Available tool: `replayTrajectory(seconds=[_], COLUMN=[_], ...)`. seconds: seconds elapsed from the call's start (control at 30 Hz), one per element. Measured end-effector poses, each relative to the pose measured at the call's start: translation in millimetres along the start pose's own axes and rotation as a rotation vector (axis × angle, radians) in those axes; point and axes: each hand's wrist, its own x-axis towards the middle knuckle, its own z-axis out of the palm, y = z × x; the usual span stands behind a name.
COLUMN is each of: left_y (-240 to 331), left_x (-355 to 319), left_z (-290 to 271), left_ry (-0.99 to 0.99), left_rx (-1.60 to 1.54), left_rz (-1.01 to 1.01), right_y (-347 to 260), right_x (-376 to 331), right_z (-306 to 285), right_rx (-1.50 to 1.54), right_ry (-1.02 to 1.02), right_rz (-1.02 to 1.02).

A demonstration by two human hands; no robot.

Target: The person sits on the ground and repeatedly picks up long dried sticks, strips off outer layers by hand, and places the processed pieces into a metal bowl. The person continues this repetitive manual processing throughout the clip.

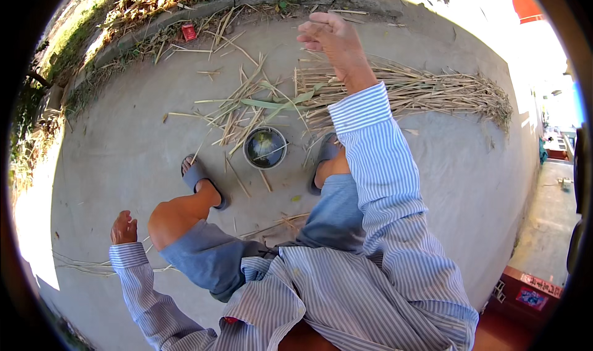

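My right hand [333,42] is raised at the end of a striped sleeve, above the near-left end of a bundle of dry straw stalks [426,91]. Its fingers are loosely bent and apart, with nothing visible in them. Out to the left of my knee, my left hand [124,228] hangs with its fingers slightly curled; I see nothing held in it. Thin long stalks [92,266] lie on the floor beside and behind that wrist. Between my sandalled feet stands a round bucket [265,148] with dark water, a stalk lying across its rim.
Loose straw [244,107] and a green leaf blade [265,104] are scattered beyond the bucket. A red packet [188,32] lies near the low kerb [154,26] at the far left. More straw pieces [284,222] rest near my lap. A dark red box-like piece [522,295] stands at the right.
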Motion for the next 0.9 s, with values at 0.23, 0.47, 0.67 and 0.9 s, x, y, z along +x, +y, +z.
replayTrajectory(seconds=[0.23, 0.47, 0.67, 0.9], left_y=[200, 277, 364, 363], left_x=[90, 197, 206, 285], left_z=[-35, 152, 296, 372], left_ry=[0.046, -0.511, -0.711, -0.855], left_rx=[-0.225, -0.238, -0.506, -0.345], left_rz=[0.436, 0.542, 0.629, 0.588], right_y=[153, 259, 276, 266], right_x=[-39, -82, -107, -107], right_z=[-147, -123, -119, -127], right_rx=[-0.260, -0.327, -0.065, 0.113], right_ry=[0.073, -0.178, -0.042, -0.005], right_rz=[0.311, 0.553, 0.634, 0.719])
